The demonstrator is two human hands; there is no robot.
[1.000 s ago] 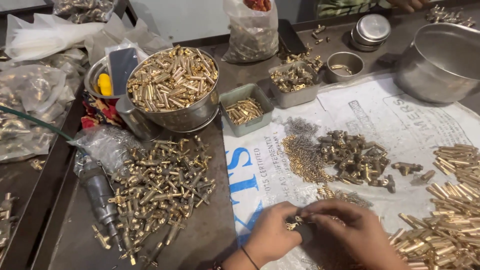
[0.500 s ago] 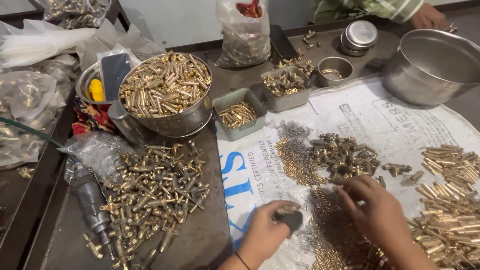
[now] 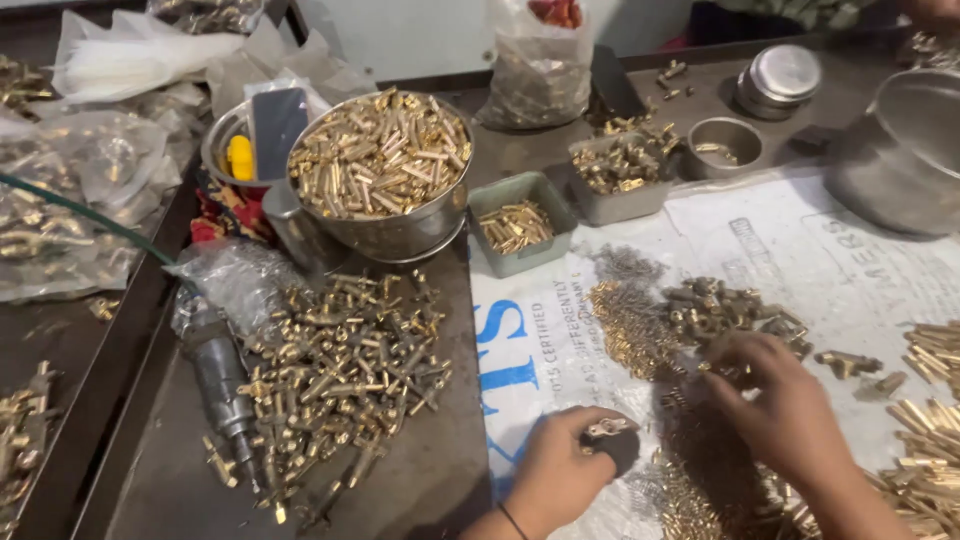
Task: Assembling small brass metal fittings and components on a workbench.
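My left hand (image 3: 562, 466) rests low on the white printed sack (image 3: 560, 340) and pinches a small brass fitting (image 3: 608, 428) between thumb and fingers. My right hand (image 3: 775, 405) reaches forward with its fingers curled down into a pile of dark brass fittings (image 3: 725, 310); whether it grips one is hidden. Beside that pile lies a heap of tiny brass pins (image 3: 625, 320). Brass tubes (image 3: 935, 440) are spread to the right of my right hand.
A steel bowl of brass tubes (image 3: 380, 165) stands at the back left, with loose brass fittings (image 3: 340, 370) and a grey power tool (image 3: 225, 390) in front. Small grey trays (image 3: 515, 230), a steel pot (image 3: 900, 150), tins and plastic bags line the back.
My hands have separated: the left stayed low holding a fitting, the right moved up and right to the dark fittings pile. The camera view shifted slightly.
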